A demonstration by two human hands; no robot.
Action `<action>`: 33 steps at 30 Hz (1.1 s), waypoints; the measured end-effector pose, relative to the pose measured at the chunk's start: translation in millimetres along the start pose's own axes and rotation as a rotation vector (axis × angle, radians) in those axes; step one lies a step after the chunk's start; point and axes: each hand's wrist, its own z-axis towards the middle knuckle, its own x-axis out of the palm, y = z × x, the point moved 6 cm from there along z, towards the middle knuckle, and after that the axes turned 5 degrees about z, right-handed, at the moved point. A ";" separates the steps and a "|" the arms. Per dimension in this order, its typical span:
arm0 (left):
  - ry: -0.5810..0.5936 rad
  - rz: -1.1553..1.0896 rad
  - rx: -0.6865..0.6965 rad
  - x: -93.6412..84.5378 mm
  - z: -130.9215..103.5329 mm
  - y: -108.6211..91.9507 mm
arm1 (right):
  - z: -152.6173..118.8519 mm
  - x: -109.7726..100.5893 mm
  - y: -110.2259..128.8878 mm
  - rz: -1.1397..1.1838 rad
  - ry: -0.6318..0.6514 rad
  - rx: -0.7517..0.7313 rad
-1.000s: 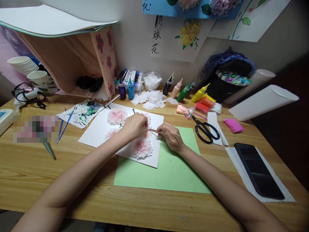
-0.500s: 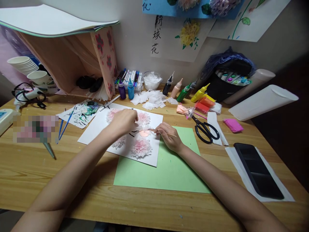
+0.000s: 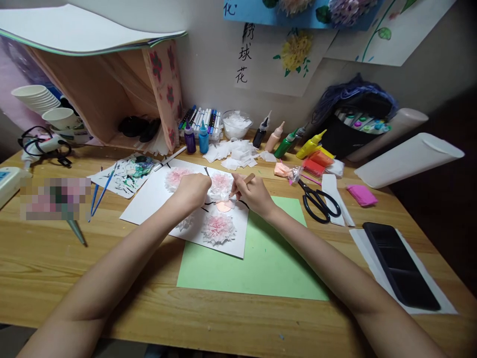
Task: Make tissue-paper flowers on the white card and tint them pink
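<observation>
A white sheet (image 3: pixel 149 201) with several pink tissue-paper flowers lies on the wooden desk, partly over a green sheet (image 3: pixel 261 263). My left hand (image 3: pixel 192 191) rests closed on the white sheet between the flowers, pinching something small that I cannot make out. My right hand (image 3: pixel 253 193) grips a thin wooden stick (image 3: pixel 244 181) and holds its tip down at a small pink spot (image 3: pixel 224 206) on the sheet, beside a flower (image 3: pixel 220 182). Another flower (image 3: pixel 219 227) sits just below the hands.
Black scissors (image 3: pixel 316 201) lie right of the green sheet. A pile of white tissue squares (image 3: pixel 234 151), paint bottles (image 3: pixel 283 144), markers (image 3: pixel 201 119), a paint-smeared paper with blue brushes (image 3: pixel 100 191), a black phone (image 3: pixel 400 266) and paper cups (image 3: pixel 40 102) surround the work.
My right hand swung the stick from lying flat to pointing down at the pink spot and moved left. My left hand shifted left and back, uncovering the upper right flower.
</observation>
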 end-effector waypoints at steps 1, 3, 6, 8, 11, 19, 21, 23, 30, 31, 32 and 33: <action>0.005 0.001 -0.003 0.3 -0.2 0.1 | 0.3 -0.8 1.7 -0.001 0.001 -0.015; 0.019 -0.001 -0.008 1.1 -0.2 0.4 | -5.2 -8.0 1.3 0.052 -0.062 -0.035; 0.034 -0.010 -0.008 2.2 0.6 0.6 | -23.2 -22.7 -7.7 0.154 -0.188 -0.032; 0.026 -0.015 -0.003 2.3 1.3 0.9 | -34.6 -26.4 -14.6 0.163 -0.181 -0.027; 0.006 -0.020 0.001 2.5 1.8 1.8 | -45.6 -27.5 -21.9 0.127 -0.148 -0.025; 0.013 -0.032 -0.003 2.3 -0.6 1.4 | -50.6 -24.8 -22.7 0.109 -0.154 -0.040; 0.013 -0.029 -0.001 1.6 -0.6 1.4 | -49.4 -21.9 -21.8 0.133 -0.122 -0.043; 0.010 -0.027 0.004 1.3 -0.3 1.6 | -48.5 -19.9 -21.2 0.151 -0.100 -0.053; 0.007 -0.023 -0.002 4.2 2.2 3.7 | -46.2 -20.2 -22.6 0.154 -0.131 -0.022; 0.007 -0.021 -0.004 4.5 2.5 3.8 | -45.5 -19.3 -22.5 0.160 -0.124 -0.015; 0.006 -0.020 -0.003 4.6 2.6 3.7 | -44.7 -18.4 -22.3 0.165 -0.118 -0.010; 0.005 -0.020 -0.001 4.5 2.7 3.5 | -44.0 -17.8 -22.0 0.167 -0.116 -0.008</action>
